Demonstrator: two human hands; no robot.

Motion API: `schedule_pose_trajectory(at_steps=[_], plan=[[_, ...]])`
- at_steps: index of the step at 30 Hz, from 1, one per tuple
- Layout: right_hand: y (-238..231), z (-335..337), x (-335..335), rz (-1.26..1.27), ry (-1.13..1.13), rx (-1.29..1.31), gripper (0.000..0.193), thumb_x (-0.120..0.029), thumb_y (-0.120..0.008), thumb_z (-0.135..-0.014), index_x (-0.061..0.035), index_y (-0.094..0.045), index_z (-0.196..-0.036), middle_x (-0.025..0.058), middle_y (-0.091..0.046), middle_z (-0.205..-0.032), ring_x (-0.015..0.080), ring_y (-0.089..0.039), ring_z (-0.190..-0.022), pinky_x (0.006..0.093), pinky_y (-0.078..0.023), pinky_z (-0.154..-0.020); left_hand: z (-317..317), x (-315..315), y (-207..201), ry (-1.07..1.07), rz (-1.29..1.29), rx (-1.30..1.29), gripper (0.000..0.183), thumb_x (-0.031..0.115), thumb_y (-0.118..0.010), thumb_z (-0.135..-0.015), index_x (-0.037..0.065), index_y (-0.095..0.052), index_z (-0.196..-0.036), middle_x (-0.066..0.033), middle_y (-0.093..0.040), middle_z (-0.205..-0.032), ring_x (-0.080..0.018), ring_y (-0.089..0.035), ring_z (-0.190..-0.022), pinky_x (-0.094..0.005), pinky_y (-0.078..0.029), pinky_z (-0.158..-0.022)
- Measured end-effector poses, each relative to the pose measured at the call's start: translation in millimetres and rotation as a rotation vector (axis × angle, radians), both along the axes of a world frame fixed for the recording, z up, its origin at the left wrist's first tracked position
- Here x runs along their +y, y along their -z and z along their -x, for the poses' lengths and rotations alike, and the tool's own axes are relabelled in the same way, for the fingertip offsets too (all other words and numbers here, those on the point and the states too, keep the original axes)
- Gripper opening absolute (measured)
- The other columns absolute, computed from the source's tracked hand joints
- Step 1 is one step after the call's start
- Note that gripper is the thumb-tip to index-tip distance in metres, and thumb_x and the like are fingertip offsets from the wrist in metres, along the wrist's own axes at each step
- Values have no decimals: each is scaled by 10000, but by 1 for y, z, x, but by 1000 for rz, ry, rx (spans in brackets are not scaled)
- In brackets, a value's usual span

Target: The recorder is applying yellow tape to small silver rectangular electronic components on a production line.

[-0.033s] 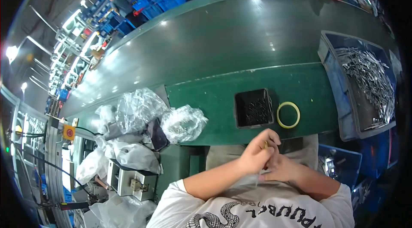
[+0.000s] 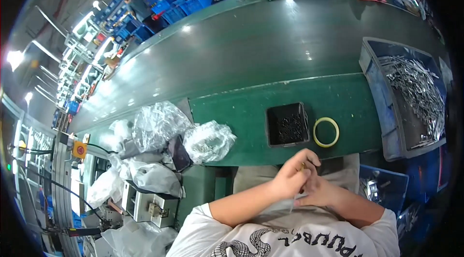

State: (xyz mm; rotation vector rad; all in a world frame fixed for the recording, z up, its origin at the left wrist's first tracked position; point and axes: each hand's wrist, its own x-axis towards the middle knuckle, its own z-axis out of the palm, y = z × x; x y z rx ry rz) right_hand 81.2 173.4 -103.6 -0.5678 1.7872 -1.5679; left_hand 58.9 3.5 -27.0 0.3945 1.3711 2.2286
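Close to my body, just in front of the table's near edge, my two hands meet. My left hand [image 2: 291, 178] is closed, with a small yellowish tip showing by its thumb and forefinger. Below the hands a thin, pale, shiny rod [image 2: 292, 202] sticks out; whether it and the tip are one piece I cannot tell. My right hand [image 2: 317, 191] presses against the left from the side, its fingers curled and partly hidden. Beyond them on the green table [image 2: 237, 107] stands a black square bin [image 2: 273, 143] of small dark parts. Beside it lies a yellow tape roll [image 2: 316, 139].
At the right, a grey-blue crate [image 2: 389, 136] holds many slim metal parts. Clear plastic bags [image 2: 159, 124] are heaped at the left, above a small white machine [image 2: 140, 206]. A blue bin [image 2: 394, 184] sits low at the right. A wide belt [image 2: 232, 44] runs behind the table.
The whole view has shifted very slightly, with the table and its things a little lower. My hands keep the same closed pose together.
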Motion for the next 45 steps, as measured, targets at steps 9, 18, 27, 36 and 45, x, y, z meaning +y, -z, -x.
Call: schedule_pose_trajectory(at_steps=[9, 18, 27, 36, 45], plan=[[-38, 3, 27, -40, 76, 671, 339, -118, -795, -790, -41, -626, -1074, 98, -600, -1200, 269, -638, -1026, 376, -506, -877, 7, 10, -9, 93, 325, 623, 390, 66, -487, -976, -31, -364, -1333, -172, -666, -952, -258, -675, -835, -365, -535, -729], [41, -32, 193, -580, 824, 590, 241, -85, -821, -581, -41, -666, -760, 148, -646, -925, 331, -636, -834, 384, -514, -741, -5, -37, 13, -41, 572, 759, 776, 108, -662, -902, -37, -165, -1481, -230, -584, -1248, -309, -639, -1026, -385, -500, -899], [3, -57, 308, -578, 1469, 1316, 109, 23, -591, -924, 4, -527, -1010, 141, -544, -1101, 278, -537, -1022, 389, -444, -920, -3, -71, 29, -60, 571, 946, 143, 112, -611, -927, 5, -661, -1008, -157, -678, -883, -318, -665, -773, -400, -526, -695], [-116, 91, 311, -1516, 644, 610, 412, -202, -747, -753, -2, -638, -1095, 222, -666, -1029, 365, -658, -957, 440, -532, -835, -8, -80, 27, -18, 620, 913, 127, 142, -617, -914, 24, -649, -947, -141, -649, -822, -342, -639, -767, -425, -516, -680], [-88, 102, 329, -1705, -8, 280, 514, -301, -746, -723, -45, -670, -1162, 234, -654, -1165, 372, -642, -1058, 450, -523, -905, -5, -80, 32, -37, 682, 915, 142, 167, -614, -915, 28, -643, -920, -146, -645, -806, -351, -632, -753, -443, -506, -662]])
